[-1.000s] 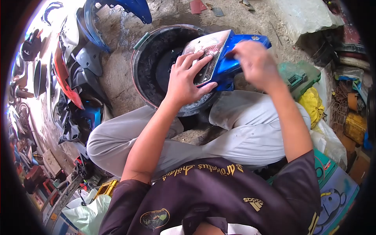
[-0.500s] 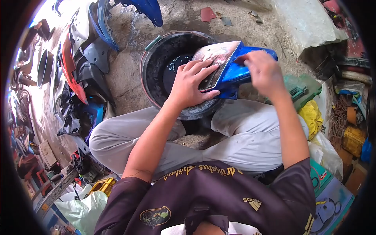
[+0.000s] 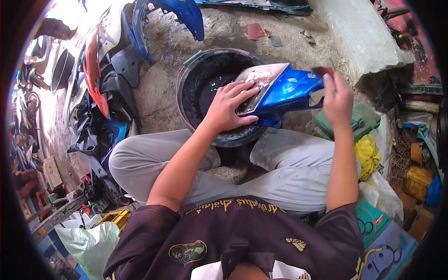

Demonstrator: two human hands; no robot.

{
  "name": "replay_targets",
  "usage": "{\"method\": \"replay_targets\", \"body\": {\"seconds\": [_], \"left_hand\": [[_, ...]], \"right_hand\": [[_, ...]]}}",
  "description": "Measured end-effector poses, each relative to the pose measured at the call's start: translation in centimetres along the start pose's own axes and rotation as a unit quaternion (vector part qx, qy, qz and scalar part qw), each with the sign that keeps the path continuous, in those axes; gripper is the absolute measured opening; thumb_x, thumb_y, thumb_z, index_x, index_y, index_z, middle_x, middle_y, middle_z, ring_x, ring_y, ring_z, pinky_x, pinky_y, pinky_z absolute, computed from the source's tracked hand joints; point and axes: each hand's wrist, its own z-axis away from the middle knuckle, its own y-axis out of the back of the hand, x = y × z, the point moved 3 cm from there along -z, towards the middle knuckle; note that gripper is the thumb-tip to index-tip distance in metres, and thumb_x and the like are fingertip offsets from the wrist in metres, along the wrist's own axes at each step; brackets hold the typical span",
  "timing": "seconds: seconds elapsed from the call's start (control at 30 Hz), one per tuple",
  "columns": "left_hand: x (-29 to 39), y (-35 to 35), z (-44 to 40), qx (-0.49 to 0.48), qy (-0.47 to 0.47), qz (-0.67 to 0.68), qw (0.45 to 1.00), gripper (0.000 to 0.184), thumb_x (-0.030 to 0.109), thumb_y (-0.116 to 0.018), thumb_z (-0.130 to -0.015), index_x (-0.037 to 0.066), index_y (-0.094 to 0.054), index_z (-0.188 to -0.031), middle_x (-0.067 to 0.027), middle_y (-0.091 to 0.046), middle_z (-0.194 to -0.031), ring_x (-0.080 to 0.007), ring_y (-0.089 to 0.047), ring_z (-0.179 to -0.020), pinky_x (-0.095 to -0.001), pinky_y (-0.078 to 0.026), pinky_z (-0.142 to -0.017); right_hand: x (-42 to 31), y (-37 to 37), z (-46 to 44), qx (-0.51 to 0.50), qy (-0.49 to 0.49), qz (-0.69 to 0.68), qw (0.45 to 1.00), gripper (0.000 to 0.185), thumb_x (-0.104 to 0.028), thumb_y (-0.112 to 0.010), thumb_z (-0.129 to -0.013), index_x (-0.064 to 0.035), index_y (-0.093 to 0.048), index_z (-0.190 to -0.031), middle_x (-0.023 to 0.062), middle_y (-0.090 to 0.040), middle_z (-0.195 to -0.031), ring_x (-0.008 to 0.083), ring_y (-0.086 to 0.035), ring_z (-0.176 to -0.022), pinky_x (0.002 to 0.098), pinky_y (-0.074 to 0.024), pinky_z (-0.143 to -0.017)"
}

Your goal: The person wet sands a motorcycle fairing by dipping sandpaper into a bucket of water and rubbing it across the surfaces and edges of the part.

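Observation:
A glossy blue motorcycle body panel (image 3: 290, 88) with a pale, worn end section lies tilted across the rim of a black bucket (image 3: 185, 112). My left hand (image 3: 229, 105) grips its pale end, fingers spread over the top and thumb along the near edge. At the panel's right end is my right hand (image 3: 339, 99), fingers closed on a small dark red piece of sandpaper (image 3: 323, 71). That hand is raised beside the blue tip; whether it touches cannot be made out. Dark water (image 3: 210, 88) shows inside the bucket.
Red and grey sheet scraps (image 3: 255, 31) lie on the concrete beyond the bucket. Blue fairing parts (image 3: 191, 21) and a red panel (image 3: 95, 79) are at the left. A concrete block (image 3: 361, 39), a green case (image 3: 361, 119) and a yellow bag (image 3: 367, 155) stand right.
My right hand has moved off the blue surface to the panel's right end, and the red sandpaper now shows. My left hand stays on the panel. The view has shifted slightly.

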Motion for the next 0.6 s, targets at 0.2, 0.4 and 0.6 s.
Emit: {"method": "replay_targets", "body": {"seconds": [0.2,0.4,0.6], "left_hand": [[0.8,0.3,0.3,0.018,0.042,-0.026,0.999,0.091,0.044,-0.097,-0.071,0.024,-0.065,-0.154,-0.0144,-0.059,-0.156,-0.0405,-0.057,-0.142,-0.0527,-0.045,-0.117],[-0.1,-0.2,1.1,0.033,0.031,0.018,0.999,0.095,0.026,-0.101,-0.069,0.018,-0.063,-0.156,-0.018,-0.059,-0.158,-0.0428,-0.06,-0.141,-0.0508,-0.051,-0.117],[0.8,6.4,-1.2,-0.02,0.05,0.063,0.997,0.096,0.009,-0.098,-0.068,0.014,-0.062,-0.158,-0.0193,-0.059,-0.161,-0.0407,-0.058,-0.147,-0.0464,-0.049,-0.122]], "right_hand": [[8.6,-2.1,-1.4,0.08,-0.199,-0.215,0.953,0.04,-0.021,-0.058,-0.115,0.0086,-0.068,-0.14,0.0154,-0.074,-0.137,0.018,-0.067,-0.126,0.0344,-0.0505,-0.108],[8.6,-2.6,-1.6,0.107,-0.259,-0.368,0.887,0.042,-0.024,-0.058,-0.115,0.0019,-0.063,-0.149,0.0092,-0.073,-0.136,0.0156,-0.067,-0.124,0.0314,-0.0507,-0.105],[3.3,2.1,-1.7,0.068,-0.243,-0.299,0.92,0.037,-0.029,-0.062,-0.114,-0.0068,-0.07,-0.143,-0.0002,-0.078,-0.112,0.0075,-0.071,-0.091,0.0268,-0.0543,-0.073]]}}
